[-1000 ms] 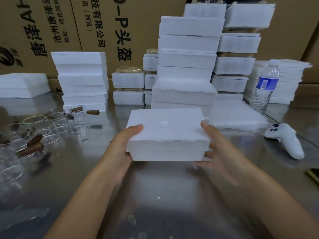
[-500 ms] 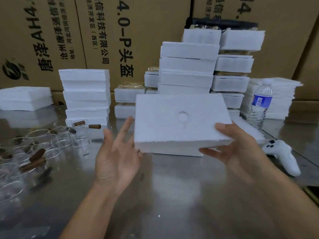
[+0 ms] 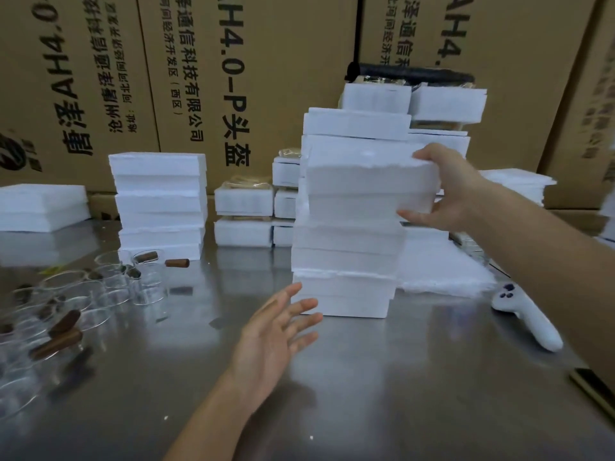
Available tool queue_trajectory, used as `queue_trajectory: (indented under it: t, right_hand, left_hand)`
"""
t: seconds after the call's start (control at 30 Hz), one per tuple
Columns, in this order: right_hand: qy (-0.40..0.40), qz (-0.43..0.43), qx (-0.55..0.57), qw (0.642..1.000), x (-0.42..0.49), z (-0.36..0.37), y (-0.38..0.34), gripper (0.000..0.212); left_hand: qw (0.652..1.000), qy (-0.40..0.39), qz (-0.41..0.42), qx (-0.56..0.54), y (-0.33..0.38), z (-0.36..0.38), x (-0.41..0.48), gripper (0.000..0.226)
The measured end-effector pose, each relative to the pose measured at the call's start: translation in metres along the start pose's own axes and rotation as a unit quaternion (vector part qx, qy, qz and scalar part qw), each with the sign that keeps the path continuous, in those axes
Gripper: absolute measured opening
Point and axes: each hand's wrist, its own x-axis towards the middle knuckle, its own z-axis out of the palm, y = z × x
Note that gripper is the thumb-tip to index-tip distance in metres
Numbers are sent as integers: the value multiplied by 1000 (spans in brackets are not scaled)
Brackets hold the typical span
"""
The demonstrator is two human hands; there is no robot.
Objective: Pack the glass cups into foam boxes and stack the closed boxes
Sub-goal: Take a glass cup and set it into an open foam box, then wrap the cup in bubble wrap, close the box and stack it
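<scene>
My right hand [image 3: 442, 191] grips the right end of a closed white foam box [image 3: 366, 184], thumb on top and fingers underneath, holding it in front of the upper part of the middle stack of closed foam boxes [image 3: 346, 261]. Whether the box touches the stack I cannot tell. My left hand [image 3: 276, 341] hovers above the steel table with fingers spread, holding nothing, just left of the stack's bottom box. Several glass cups with brown wooden handles [image 3: 83, 304] stand at the table's left.
Another foam box stack [image 3: 159, 201] stands back left, flat foam pieces [image 3: 40, 207] at far left, more stacks [image 3: 442, 104] behind. A white controller [image 3: 529, 317] lies right of the stack, foam sheets [image 3: 439, 271] beside it. Cardboard cartons [image 3: 233, 78] wall off the back.
The left hand let go of the foam box and dropped toward the table. The right hand alone raised the box and carried it back to the middle stack.
</scene>
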Motion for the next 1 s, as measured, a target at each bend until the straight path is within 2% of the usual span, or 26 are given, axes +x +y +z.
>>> queue_trajectory:
  t: [0.37,0.63,0.7,0.77,0.87,0.93,1.0]
  right_hand:
    - [19,50,-41,998,17,30,6,26]
    - [59,5,-149,987,27,31,15,24]
    - [73,-12,-158,985,30,31,17,32]
    - [109,-36,-166,980,36,32,21,54]
    - [223,-135,-172,950,41,36,28,66]
    - [272,-297,-198,893,30,41,35,58]
    - [227,-484,-211,819,9,55,47,48]
  left_hand:
    - [1000,-1,-8,-2,-3,-4,5,49]
    - [1000,-15,-14,2,-7,-9,10,50]
    - [1000,-17,-21,15,-9,-9,11,50]
    - [999,-23,-33,28,-12,-10,12,51]
    - [997,-37,-58,45,-14,-8,11,51]
    - [994,-38,-68,79,-17,-7,10,45]
    - [993,-28,-72,89,-20,-3,10,40]
